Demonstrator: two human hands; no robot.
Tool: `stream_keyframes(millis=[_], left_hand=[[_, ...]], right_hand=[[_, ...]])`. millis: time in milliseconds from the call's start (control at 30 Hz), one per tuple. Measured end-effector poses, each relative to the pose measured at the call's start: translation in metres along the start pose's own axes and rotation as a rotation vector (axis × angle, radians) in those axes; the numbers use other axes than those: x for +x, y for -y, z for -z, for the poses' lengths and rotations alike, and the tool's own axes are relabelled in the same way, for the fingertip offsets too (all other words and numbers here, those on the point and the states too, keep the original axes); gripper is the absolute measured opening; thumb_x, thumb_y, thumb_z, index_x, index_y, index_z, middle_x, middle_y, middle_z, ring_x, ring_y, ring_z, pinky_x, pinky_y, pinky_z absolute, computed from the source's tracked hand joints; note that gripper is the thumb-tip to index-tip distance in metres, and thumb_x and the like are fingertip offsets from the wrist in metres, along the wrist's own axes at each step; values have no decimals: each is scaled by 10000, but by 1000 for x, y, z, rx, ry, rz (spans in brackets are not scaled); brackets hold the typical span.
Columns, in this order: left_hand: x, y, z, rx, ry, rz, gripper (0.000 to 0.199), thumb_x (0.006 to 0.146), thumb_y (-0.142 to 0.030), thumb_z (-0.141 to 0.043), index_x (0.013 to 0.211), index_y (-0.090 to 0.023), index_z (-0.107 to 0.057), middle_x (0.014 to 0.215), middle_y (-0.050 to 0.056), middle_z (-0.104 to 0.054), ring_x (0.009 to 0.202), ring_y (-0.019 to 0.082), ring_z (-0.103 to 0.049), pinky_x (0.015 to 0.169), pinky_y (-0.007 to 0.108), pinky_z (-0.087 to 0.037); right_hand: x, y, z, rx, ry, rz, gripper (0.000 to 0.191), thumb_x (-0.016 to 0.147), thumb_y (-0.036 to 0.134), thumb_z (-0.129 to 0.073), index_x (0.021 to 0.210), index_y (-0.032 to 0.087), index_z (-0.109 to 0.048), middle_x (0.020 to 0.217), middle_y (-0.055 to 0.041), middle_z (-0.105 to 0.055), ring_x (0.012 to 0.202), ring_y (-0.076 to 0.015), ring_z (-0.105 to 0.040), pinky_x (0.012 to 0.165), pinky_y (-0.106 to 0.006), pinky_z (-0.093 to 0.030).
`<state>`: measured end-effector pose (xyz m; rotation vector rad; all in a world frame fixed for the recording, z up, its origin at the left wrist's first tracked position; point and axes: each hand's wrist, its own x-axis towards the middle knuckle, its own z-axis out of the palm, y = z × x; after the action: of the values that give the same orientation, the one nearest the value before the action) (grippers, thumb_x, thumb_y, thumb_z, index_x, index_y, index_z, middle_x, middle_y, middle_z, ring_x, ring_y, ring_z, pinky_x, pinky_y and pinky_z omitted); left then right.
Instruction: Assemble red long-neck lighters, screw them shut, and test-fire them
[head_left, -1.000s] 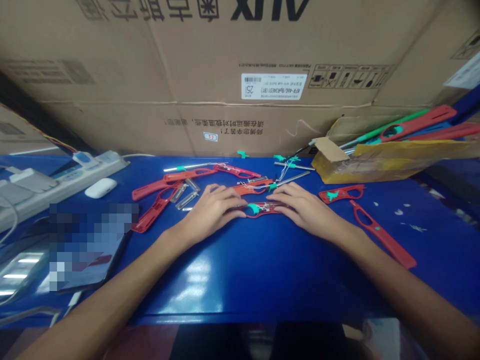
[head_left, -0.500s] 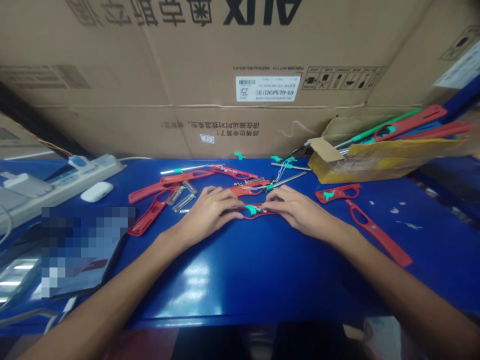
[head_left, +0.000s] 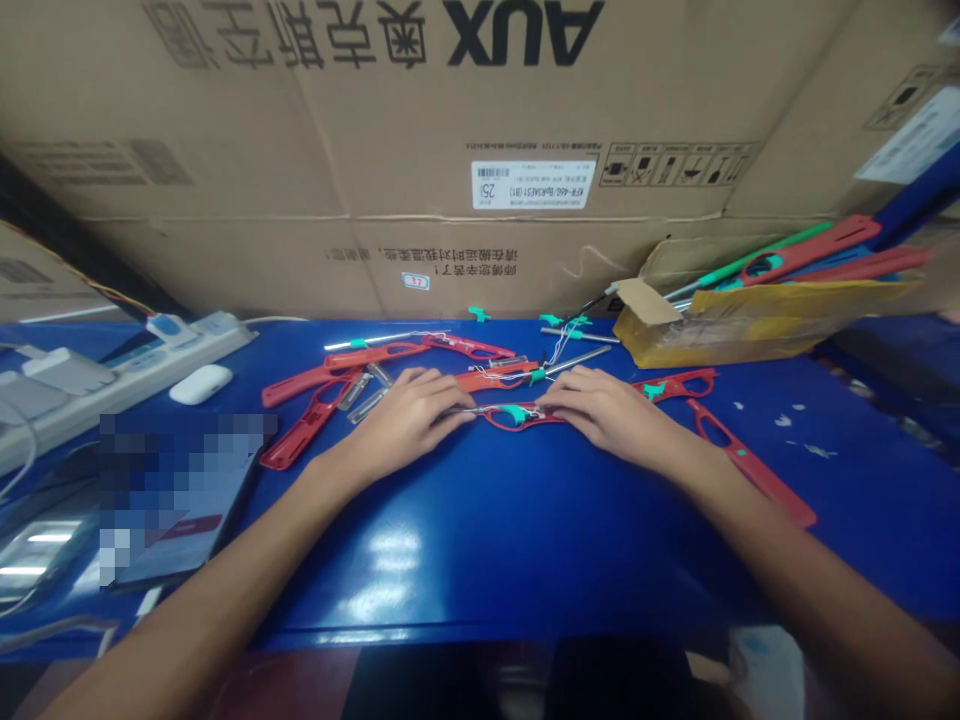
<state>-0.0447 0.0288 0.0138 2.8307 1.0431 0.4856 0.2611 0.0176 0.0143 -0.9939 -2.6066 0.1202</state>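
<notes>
A red lighter shell [head_left: 504,423] with a green trigger [head_left: 514,414] and thin white wires lies in front of me on the blue table. My right hand [head_left: 589,408] pinches the shell's right end, its fingers closed and partly covering it. On the other side, my left hand [head_left: 415,412] is closed on the slim metal tube [head_left: 474,410] that leads into the shell's left end; most of the tube is hidden by the fingers. Just behind, an orange-red lighter shell [head_left: 487,379] carries wires and a metal rod [head_left: 581,361].
Several red shell halves [head_left: 307,425] and clear fuel tanks [head_left: 354,391] lie to the left, near a phone [head_left: 202,500], an earbud case [head_left: 201,384] and a power strip [head_left: 217,335]. At right are more red shells [head_left: 754,465] and a carton of lighters [head_left: 750,330]. A large cardboard box [head_left: 360,180] stands behind.
My left hand has drawn slightly left, away from the trigger, showing more metal tube. My right hand has shifted slightly right along the shell. The camera view has moved a little.
</notes>
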Motion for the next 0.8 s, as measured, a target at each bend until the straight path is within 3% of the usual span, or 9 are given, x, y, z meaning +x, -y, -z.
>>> stream_keyframes(millis=[200, 600, 800], left_hand=[[2, -2, -4, -30, -24, 20, 203, 1054, -318, -504, 1052, -216, -679, 1057, 22, -728, 1002, 200, -620, 944, 374, -385], [2, -9, 0, -67, 3, 40, 250, 1047, -394, -508, 1040, -216, -684, 1047, 27, -712, 999, 207, -613, 951, 391, -410], [2, -2, 3, -59, -144, 146, 263, 1047, -383, -496, 1101, -185, -661, 1133, 75, -678, 1061, 232, -605, 951, 412, -467]], right_hand=[[2, 13, 0, 69, -7, 22, 314, 1032, 346, -505, 1260, 239, -693, 1223, -101, -670, 1145, -250, -594, 995, -453, -510], [4, 19, -11, 21, -63, 83, 268, 1021, 309, -534, 1159, 259, -759, 1097, -80, -727, 977, -225, -638, 879, -430, -533], [3, 8, 6, 51, -210, -17, 308, 1029, 312, -521, 1265, 225, -698, 1153, -81, -757, 1048, -242, -676, 946, -448, -531]])
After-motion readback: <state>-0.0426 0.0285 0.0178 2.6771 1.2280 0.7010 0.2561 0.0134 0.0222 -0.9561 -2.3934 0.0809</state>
